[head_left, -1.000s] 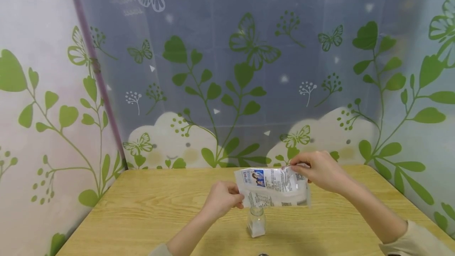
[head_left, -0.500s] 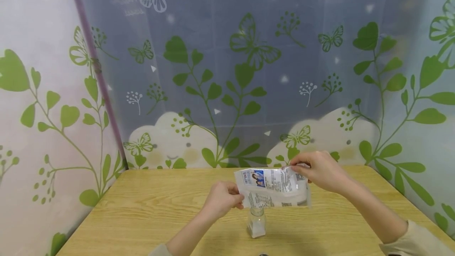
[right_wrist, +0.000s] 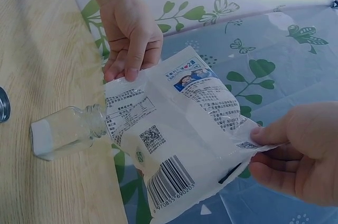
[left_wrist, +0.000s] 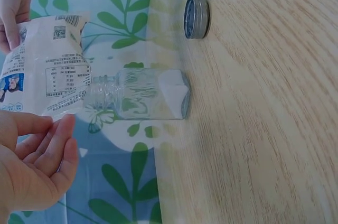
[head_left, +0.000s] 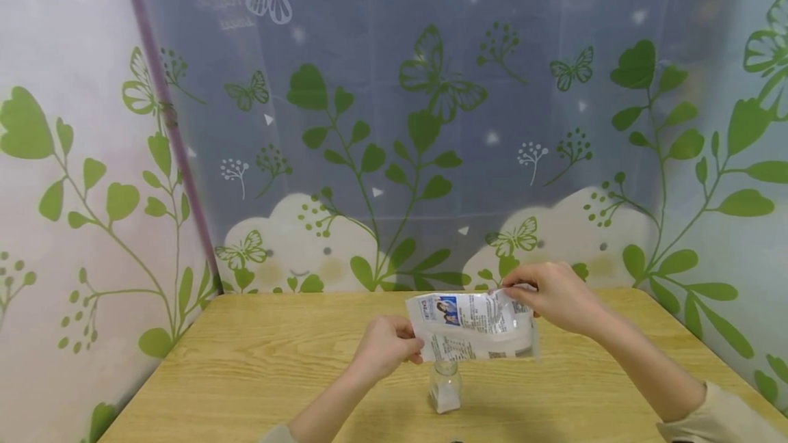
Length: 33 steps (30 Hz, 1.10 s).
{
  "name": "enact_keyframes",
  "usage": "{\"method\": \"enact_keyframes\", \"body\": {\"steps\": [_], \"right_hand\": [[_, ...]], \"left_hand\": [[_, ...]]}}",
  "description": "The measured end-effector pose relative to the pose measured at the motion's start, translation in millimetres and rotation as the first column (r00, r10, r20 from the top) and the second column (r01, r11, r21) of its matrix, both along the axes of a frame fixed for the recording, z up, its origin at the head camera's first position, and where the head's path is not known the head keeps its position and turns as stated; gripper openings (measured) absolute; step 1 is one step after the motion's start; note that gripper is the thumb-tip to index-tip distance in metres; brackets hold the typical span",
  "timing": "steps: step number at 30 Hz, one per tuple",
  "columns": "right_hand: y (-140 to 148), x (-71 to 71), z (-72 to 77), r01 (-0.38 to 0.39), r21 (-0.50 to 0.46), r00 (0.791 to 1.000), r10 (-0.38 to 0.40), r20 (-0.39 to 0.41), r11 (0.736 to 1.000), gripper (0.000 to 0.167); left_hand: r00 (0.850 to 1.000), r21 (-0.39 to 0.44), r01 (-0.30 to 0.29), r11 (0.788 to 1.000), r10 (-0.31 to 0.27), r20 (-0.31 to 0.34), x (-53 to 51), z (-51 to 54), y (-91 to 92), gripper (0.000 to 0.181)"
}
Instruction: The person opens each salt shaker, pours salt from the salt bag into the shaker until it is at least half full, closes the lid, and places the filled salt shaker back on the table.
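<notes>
Pouring looks like the step; left hand (head_left: 384,346) and right hand (head_left: 554,296) pinch opposite ends of a white printed plastic packet (head_left: 474,325) at the mouth of a clear squarish glass jar (head_left: 445,385); next probably calls for steady tilting.

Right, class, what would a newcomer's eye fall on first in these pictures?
Probably the printed white packet, held up above the wooden table by the left grip and the right grip. Just below it stands a clear glass jar with something white at the bottom. Behind the table, the backdrop of green leaves and butterflies catches the eye too.
</notes>
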State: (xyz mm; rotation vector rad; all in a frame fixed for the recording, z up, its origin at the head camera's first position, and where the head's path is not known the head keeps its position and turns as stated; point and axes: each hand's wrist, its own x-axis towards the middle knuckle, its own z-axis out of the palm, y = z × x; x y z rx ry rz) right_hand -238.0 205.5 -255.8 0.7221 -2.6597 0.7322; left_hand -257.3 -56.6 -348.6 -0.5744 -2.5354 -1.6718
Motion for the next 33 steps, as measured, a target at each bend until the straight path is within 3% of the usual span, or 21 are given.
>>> {"method": "enact_keyframes", "body": {"steps": [33], "right_hand": [[1.9, -4.0, 2.0, -0.003, 0.009, 1.000, 0.003, 0.015, 1.000, 0.011]], "left_hand": [[1.000, -0.017, -0.006, 1.000, 0.006, -0.006, -3.5, 0.3, 1.7, 0.007]]}}
